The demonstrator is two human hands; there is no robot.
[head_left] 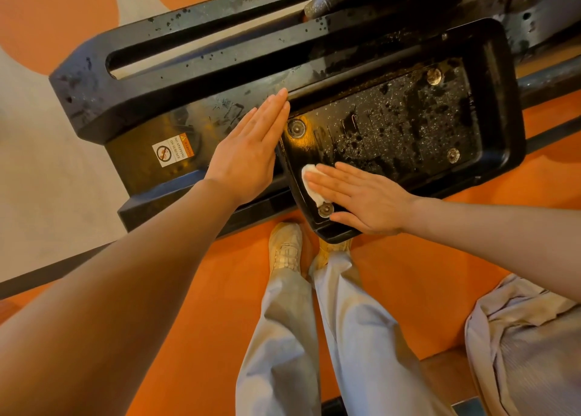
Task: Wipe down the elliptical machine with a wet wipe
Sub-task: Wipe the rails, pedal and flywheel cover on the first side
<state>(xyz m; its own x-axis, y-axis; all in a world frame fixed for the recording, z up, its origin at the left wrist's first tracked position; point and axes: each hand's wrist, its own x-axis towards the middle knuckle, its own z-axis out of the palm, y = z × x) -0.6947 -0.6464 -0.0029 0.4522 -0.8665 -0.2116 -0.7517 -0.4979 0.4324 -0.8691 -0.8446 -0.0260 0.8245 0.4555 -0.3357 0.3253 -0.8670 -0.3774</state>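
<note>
Right grip (364, 195): I've got fingers flat, pressing wet wipe (309, 181) onto elliptical's foot pedal (405, 126). Left grip (248, 151) flat too, holds nothing, resting on machine frame (195, 66).

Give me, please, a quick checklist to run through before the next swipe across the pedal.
1. Wipe under the right hand: ok, flat fingers press it onto the pedal.
2. Left hand out of the wipe's path: ok, it rests open on the frame beside the pedal.
3. Pedal still dirty ahead: ok, specks and smears cover the tread.
4. Wipe still wet: cannot tell.
5. Feet steady: ok, shoes stand on the orange floor.
</note>
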